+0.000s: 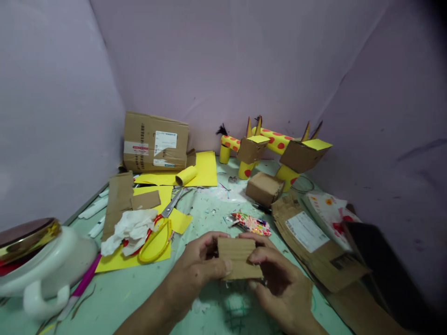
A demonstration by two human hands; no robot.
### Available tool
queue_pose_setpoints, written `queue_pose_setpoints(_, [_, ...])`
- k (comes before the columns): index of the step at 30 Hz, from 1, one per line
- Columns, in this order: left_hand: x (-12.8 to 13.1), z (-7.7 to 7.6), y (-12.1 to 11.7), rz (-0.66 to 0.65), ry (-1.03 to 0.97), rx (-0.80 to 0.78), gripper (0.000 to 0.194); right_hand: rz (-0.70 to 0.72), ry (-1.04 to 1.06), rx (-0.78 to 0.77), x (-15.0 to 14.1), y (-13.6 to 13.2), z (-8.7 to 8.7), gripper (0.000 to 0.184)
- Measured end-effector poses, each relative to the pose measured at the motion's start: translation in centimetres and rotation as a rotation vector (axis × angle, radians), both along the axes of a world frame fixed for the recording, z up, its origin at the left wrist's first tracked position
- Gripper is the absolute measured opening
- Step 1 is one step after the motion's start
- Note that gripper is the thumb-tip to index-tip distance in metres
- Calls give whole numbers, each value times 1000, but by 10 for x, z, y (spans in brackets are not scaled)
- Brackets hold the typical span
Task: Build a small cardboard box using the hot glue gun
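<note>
Between my hands, just above the table, is a small brown cardboard box. My left hand grips its left side, the thumb lying on the near face. On the other side my right hand has its fingers on the right edge, thumb lower down. Whatever the far fingers touch behind the cardboard is hidden. Beyond the hands lies a shiny patterned packet. Scissors with yellow and red handles rest to the left on yellow paper, beside crumpled white tissue.
Two spotted yellow cardboard animals stand at the back right, near a small brown box. A large carton is at the back left. Flattened cardboard lies right; a white mug and purple cutter are left.
</note>
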State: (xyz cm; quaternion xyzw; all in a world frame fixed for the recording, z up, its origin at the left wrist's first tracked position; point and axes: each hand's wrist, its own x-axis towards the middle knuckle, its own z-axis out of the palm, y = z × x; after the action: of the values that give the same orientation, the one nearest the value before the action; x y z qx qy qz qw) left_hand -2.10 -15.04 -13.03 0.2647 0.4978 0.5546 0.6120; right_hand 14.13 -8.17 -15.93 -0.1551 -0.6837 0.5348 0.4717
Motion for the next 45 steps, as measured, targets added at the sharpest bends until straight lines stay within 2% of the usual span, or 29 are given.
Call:
queue_pose_setpoints(10, [-2,0,3,8,-31,-84,41,-35,-75,1,0,0,-9,35])
queue_pose_setpoints(15, [1,4,3,-10,-26,-107,39,-51,-67,-18,0,0,-5,34])
queue_pose_setpoints(20, [5,7,2,-16,-53,-121,45,-53,-54,-48,1,1,0,31])
queue_pose_setpoints(27, [6,13,3,5,6,-89,41,-54,-40,-46,3,2,1,35])
queue_pose_setpoints(31, [8,11,4,32,39,-94,40,-30,-23,-98,1,3,-5,33])
queue_pose_setpoints(37, [8,9,1,49,66,-87,30,-90,-11,-129,-3,-1,-9,29])
queue_pose_setpoints(45, [5,10,-1,43,75,-45,36,-110,-21,-176,-8,-6,-3,26])
